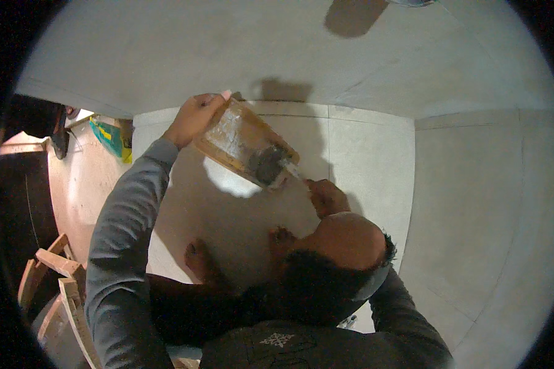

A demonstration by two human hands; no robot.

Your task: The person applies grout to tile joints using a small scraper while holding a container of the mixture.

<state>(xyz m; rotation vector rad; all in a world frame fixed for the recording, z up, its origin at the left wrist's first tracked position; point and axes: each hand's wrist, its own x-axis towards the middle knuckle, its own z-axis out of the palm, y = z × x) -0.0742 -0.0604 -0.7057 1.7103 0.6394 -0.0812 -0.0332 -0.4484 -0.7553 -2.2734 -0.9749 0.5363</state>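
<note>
Tray [228, 133]: one, shallow, rectangular, yellowish, rim raised, base smeared whitish; placed at 11 o'clock from mid-view, seemingly held above the pale tiled floor [372, 154], set slantwise with one end toward 10 o'clock and the other toward 4.

Left hand [194, 122]: yours, at 10 o'clock, grey-sleeved. Fingers clamped on the tray's outer end, thumb over the top edge; the underside grip is hidden. Holding that far end presumably steadies the tray and leaves its opposite end free for your other hand.

Tool [294, 171]: one, light-handled, slim, running from the tray's 4 o'clock end toward your right hand [327, 197]. Fingers look curled together round the handle, though dim light blurs the detail. The tool's working end cannot be made out against the grey mass.

Grey mass [267, 162]: one dark patch, inside the tray at the end nearest the tool; probably gathered there for short reach.

Bowed head [351, 238]: at 5 o'clock, just below your right hand, screening the forearm; bent, it seems, for a close look.

Surroundings: bare feet [198, 257] at 7 o'clock; wooden frame [61, 263] at 8; green-and-yellow bag [109, 136] at 9 to 10; grey wall [197, 61] at 12.
</note>
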